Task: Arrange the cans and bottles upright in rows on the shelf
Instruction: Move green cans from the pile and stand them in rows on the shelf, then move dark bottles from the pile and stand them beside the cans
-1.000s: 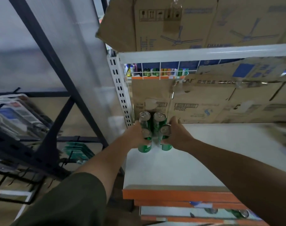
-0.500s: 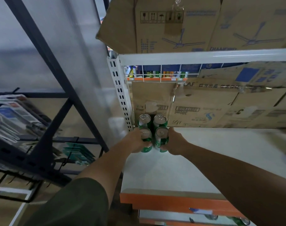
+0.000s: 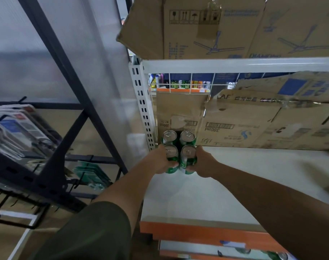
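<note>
Four green cans make a two-by-two block, all upright with their silver tops up, in the back left corner of the white shelf [image 3: 225,184]. The back left can [image 3: 169,136] and back right can [image 3: 187,136] stand free, close against the cardboard boxes [image 3: 235,126] behind them and just beside the perforated upright [image 3: 143,109]. The front left can [image 3: 171,152] and front right can [image 3: 188,152] touch the back pair or nearly so.

The left hand [image 3: 158,162] has its fingers curled round the front left can from the outer side, and the right hand [image 3: 204,162] wraps the front right can likewise. Both grips look closed on the can bodies. Whether the two front cans already bear on the shelf or hang just above it, I cannot tell.

As a judgement, the task is at an early stage. Two short rows have been started, and the front pair needs only to be let go. These four are the only cans visible on this board, and no bottle stands there. Below the orange shelf edge [image 3: 197,234], what seem to be more green cans [image 3: 278,256] lie on a lower level, blurred; they may be next. Fan cartons [image 3: 216,29] fill the level above.
</note>
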`<state>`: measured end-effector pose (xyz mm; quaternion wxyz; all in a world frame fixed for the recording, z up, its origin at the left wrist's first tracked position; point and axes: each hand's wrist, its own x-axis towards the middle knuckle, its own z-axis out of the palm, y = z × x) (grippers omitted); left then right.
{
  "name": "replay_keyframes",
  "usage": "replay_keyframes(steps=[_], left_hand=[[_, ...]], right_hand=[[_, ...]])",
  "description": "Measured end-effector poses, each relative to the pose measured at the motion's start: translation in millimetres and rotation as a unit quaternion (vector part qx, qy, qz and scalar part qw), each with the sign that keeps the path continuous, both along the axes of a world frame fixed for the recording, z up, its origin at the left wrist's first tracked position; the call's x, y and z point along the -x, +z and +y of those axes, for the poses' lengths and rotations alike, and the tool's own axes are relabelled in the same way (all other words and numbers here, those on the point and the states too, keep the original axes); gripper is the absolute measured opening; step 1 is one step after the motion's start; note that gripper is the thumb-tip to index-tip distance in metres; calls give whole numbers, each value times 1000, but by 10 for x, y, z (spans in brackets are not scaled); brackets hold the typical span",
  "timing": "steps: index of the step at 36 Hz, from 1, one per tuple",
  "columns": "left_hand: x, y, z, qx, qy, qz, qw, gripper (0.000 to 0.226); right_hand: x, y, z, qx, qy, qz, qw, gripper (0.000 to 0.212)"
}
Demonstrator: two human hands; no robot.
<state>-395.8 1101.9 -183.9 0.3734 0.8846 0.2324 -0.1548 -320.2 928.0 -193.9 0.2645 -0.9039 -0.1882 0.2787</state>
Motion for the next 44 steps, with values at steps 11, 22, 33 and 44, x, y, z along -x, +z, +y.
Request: replay_keyframes(steps=[11,22,33,44], left_hand=[[-16,56,12,-2,-19,25,1000,100],[-407,936,-812,-317,-246,184,897,30],[-1308,1003,-2974,-173,-369,13,913,75],[-1538,835,-4088,-138,-399,-3,906,70]], right_hand=[[76,178,-181,36,-2,-1,999,88],[156,22,-2876,352,-58,-337,871,80],[206,-62,-4058,291,-144,-163,932,90],[-51,18,-4725,271,-107,-194,937,73]])
